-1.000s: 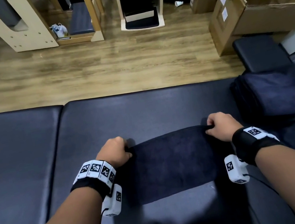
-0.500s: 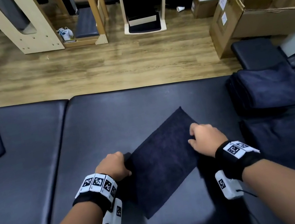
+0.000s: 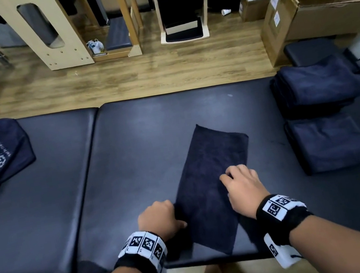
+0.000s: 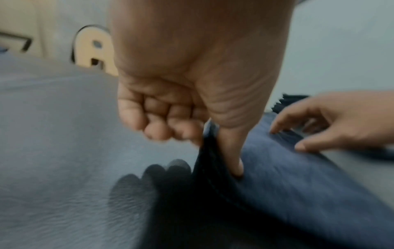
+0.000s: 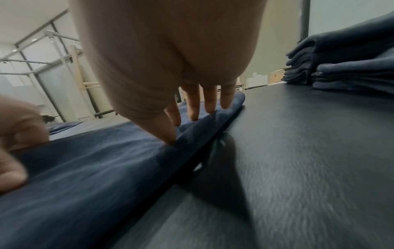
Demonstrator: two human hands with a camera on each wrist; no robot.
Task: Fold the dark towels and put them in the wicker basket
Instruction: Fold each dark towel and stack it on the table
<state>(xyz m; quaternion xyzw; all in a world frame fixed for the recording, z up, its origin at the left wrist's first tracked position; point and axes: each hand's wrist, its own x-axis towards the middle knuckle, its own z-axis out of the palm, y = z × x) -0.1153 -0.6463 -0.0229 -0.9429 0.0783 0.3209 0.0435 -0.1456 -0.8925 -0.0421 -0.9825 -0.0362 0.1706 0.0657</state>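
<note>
Head view: left hand (image 3: 160,219) pinches the towel (image 3: 212,178) edge at 7 o'clock; right hand (image 3: 242,187) presses flat, fingers spread. Mid-fold; next, likely fold the near end toward 12 o'clock.

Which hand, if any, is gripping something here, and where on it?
The left hand pinches the folded dark towel at its left edge; the right hand rests on top.

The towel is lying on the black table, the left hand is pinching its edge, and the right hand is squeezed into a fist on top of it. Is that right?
Almost. The right hand is not a fist: the right wrist view shows its fingers stretched out, resting on the towel. The rest holds: the towel lies on the black table, and the left hand pinches its edge.
</note>
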